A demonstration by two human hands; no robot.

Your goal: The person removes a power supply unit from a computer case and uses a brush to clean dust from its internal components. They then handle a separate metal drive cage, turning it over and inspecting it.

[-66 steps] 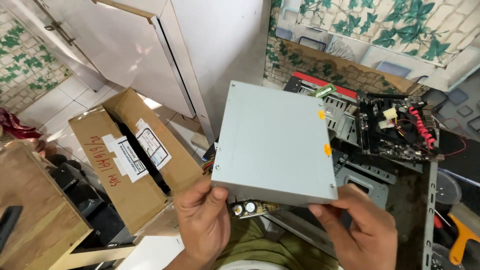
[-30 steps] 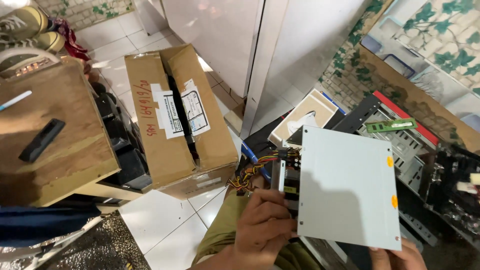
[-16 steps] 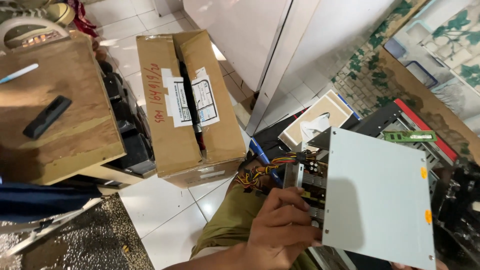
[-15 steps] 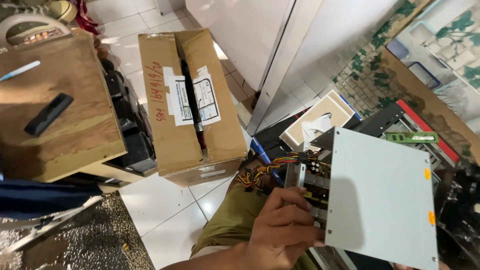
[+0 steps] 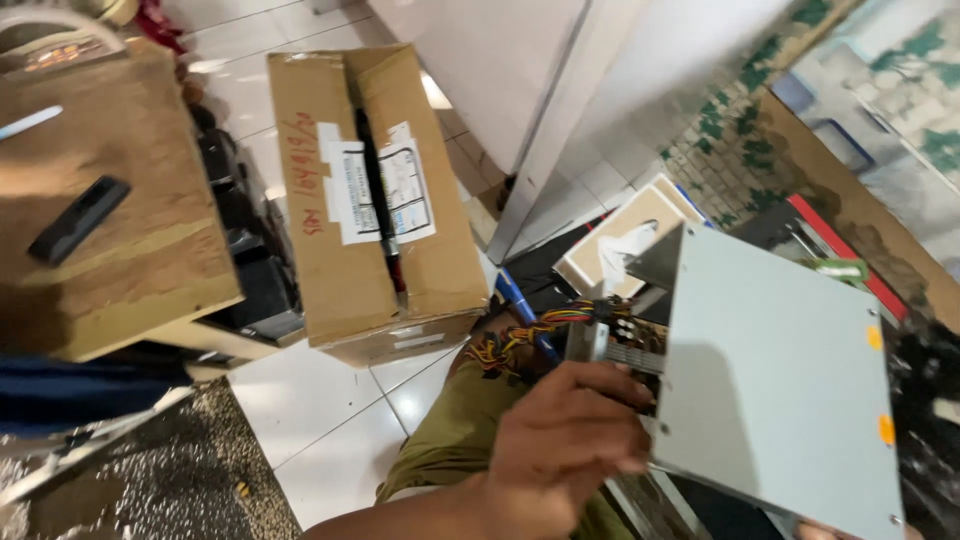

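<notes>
Item in hand: a grey metal computer power supply unit (image 5: 780, 370), held tilted above the person's lap, its flat cover facing the camera.
Landmark: all places below were taken relative to this unit.
Left hand (image 5: 565, 450): closed around the unit's lower left edge, fingers (image 5: 610, 400) curled over the open side where the circuit parts showed.
Right hand (image 5: 815, 530): only a sliver was visible at the unit's bottom edge – whether it gripped or merely supported could not be told.
Cable bundle (image 5: 530, 335): coloured wires left the unit's left side and hung toward the olive trouser leg (image 5: 450, 440) just below.
Cardboard box (image 5: 370, 190): taped shut with white labels, well to the left of the unit on the tiled floor (image 5: 330, 420).
Wooden board (image 5: 110, 210): farther left still, carrying a small black bar.
Computer chassis (image 5: 925, 400): dark, just right of the unit, blurred.
Step judged in hand: the unit was being turned and looked over – lifted free, not seated anywhere.
Next move, as judged: a firm two-handed hold and slack in the wires before any further turning.
</notes>
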